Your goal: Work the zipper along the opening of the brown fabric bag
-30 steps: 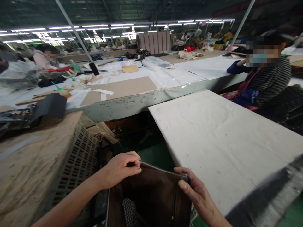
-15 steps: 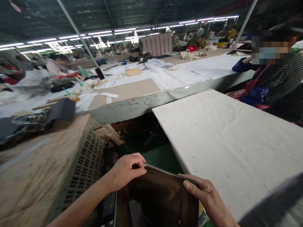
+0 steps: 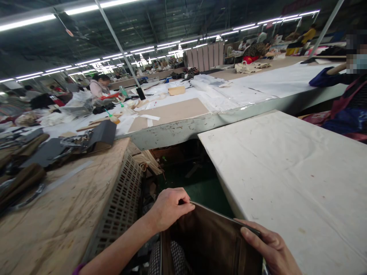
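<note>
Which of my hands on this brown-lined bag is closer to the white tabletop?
Your right hand, gripping the brown-lined bag beside the white tabletop. Your left hand pinches the rim farther left, toward the slotted grey crate.

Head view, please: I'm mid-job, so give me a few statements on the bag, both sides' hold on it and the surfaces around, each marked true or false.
1. The brown bag is closed. False: its mouth is open.
2. The left grip pinches the brown bag at its rim. True.
3. The right grip is clear of the brown bag. False: the right grip holds it too.
4. A wooden table stands on the left. True.
5. A co-worker's blue sleeve shows at the left edge. False: it is far right.
</note>
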{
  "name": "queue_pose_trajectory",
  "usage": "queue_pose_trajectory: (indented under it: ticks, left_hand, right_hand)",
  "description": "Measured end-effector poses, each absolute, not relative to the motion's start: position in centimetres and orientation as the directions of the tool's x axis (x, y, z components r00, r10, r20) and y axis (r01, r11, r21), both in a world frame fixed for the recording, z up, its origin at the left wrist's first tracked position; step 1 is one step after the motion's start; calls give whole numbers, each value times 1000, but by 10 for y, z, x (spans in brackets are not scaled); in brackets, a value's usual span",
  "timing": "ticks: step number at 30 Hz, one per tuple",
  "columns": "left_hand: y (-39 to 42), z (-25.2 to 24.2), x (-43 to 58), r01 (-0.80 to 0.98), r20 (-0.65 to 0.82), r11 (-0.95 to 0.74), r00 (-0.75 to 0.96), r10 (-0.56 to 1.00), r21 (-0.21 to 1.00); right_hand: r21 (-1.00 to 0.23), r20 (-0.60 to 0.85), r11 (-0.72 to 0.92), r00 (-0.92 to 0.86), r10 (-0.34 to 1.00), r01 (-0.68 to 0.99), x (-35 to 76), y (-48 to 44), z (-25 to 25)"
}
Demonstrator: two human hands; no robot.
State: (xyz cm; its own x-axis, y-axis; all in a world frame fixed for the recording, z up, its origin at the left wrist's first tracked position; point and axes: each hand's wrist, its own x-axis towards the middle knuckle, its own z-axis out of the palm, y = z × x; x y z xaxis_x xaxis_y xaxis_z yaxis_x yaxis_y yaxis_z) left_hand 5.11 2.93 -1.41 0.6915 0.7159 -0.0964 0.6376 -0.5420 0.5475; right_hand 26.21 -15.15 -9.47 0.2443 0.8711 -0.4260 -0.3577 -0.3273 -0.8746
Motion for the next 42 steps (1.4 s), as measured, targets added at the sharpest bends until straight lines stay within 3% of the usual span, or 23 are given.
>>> queue_pose_trajectory:
  ticks: [9,16,19,22,25,27,29,32,38,42]
  left_hand:
    - [26,-13,57,697,-99,-548,655,749,462]
    - [17,-10,61,743,-92,-548,622,778,384]
    - [14,-7,62,767,-106,-528,597,795,365]
    - [11,-4,62,787,-114,-514,578,808,340]
    - [7,0,64,789,-119,-520,580,806,326]
    - [5,2,66,789,-121,-522,582,804,325]
    - [3,3,67,781,-117,-529,590,799,331]
    - [2,0,66,767,-103,-539,603,791,347]
    - [6,-8,48,666,-74,-558,672,736,495]
    - [6,-7,40,554,-73,-575,755,652,602]
  right_hand:
    - [-880,-430,-328,285,856,-344,259,-155,-89]
    - [-905,-375,-320,171,911,-280,273,-156,-87]
    - [-953,-298,-297,13,955,-55,287,-148,-71]
    - [-909,-208,-162,-82,975,383,294,-137,-54]
    - [-607,-53,53,-107,993,793,280,-124,-47]
    - [-375,16,122,-125,992,919,261,-115,-48]
    - [-255,59,141,-130,990,957,240,-105,-52]
    - [-222,123,127,-101,987,967,215,-91,-55]
    - [-377,145,191,-146,979,906,216,-77,-59]
    - [-414,138,251,-212,967,875,225,-78,-61]
